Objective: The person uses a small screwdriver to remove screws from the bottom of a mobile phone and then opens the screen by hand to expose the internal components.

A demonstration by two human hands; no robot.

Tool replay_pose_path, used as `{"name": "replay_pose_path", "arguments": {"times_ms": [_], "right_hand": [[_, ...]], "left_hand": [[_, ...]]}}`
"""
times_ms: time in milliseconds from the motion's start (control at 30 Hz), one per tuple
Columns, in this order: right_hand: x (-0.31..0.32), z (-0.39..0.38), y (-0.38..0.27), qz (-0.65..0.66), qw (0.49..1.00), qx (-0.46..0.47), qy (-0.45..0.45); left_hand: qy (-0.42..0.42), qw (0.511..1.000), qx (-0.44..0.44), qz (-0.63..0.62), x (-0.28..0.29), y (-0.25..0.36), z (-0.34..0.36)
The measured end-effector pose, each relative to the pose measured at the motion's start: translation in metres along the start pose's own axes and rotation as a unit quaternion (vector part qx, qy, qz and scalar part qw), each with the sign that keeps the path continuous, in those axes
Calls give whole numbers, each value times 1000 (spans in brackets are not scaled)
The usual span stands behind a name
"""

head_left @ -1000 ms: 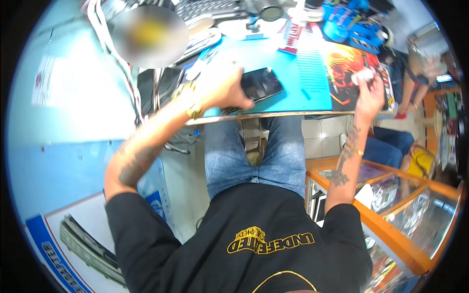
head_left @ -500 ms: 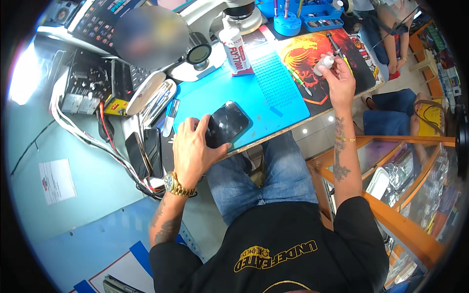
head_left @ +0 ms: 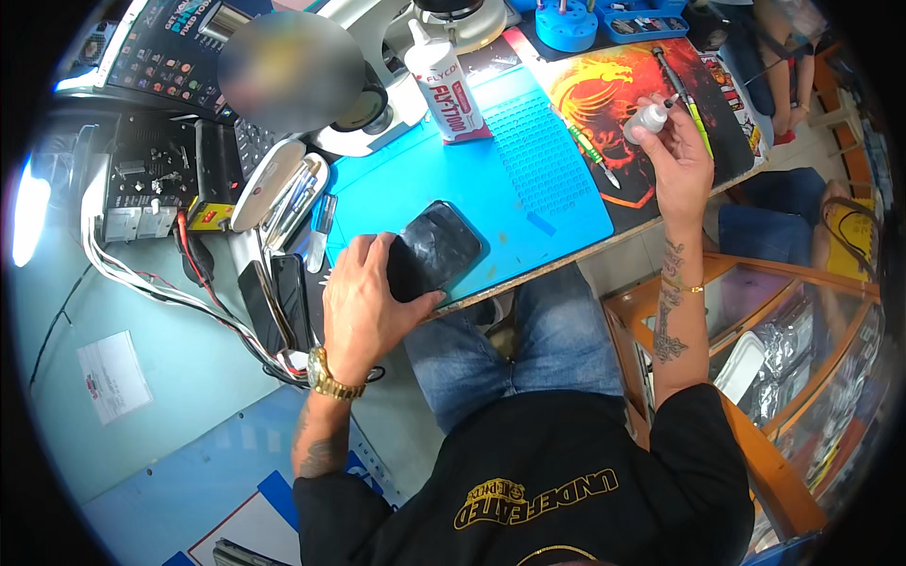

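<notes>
Bracing the smartphone [head_left: 436,250] on the blue work mat [head_left: 528,170], the left grip [head_left: 363,297] is part-open, with fingers along one edge and the thumb at the opposite edge, grasping the near end. The smartphone lies flat, dark face up, near the front edge of the table [head_left: 613,232]. The right grip [head_left: 684,156] is closed on a small white bottle [head_left: 646,123], pinched between thumb and fingers above the dragon-print pad [head_left: 642,71]. A green precision screwdriver [head_left: 595,156] lies on the pad, left of the bottle.

The palm covers the near-left end of the smartphone. A small dark part at the right fingertips cannot be identified. The right grip stands in front of part of a yellow-green handled tool [head_left: 696,113]. A blurred disc [head_left: 293,71] masks part of the equipment at upper left; the microscope [head_left: 373,140] and the blue tool holder [head_left: 566,26] are cut off by the upper edge.

Lettering: red and dark characters on the white adhesive tube [head_left: 444,94], standing on the mat; white and teal characters on the monitor [head_left: 160,57]; yellow characters, inverted, on the black shirt [head_left: 538,500]. Print on the wall sheet [head_left: 115,375] is too small to read.
</notes>
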State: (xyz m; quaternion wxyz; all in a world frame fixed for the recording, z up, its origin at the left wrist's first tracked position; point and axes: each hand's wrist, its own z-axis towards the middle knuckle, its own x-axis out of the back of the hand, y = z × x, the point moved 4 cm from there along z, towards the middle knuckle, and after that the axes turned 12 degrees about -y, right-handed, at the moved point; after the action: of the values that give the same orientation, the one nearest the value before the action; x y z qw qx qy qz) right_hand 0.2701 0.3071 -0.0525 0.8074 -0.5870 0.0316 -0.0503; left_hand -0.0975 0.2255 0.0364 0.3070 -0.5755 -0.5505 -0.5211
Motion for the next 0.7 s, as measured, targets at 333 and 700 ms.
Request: {"name": "replay_pose_path", "arguments": {"times_ms": [333, 700], "right_hand": [[-5, -2, -19, -209, 975, 75, 3], [-95, -35, -59, -325, 894, 199, -236]], "left_hand": [[29, 1000, -6, -6, -3, 2, -3], [-12, 999, -7, -33, -3, -10, 0]]}}
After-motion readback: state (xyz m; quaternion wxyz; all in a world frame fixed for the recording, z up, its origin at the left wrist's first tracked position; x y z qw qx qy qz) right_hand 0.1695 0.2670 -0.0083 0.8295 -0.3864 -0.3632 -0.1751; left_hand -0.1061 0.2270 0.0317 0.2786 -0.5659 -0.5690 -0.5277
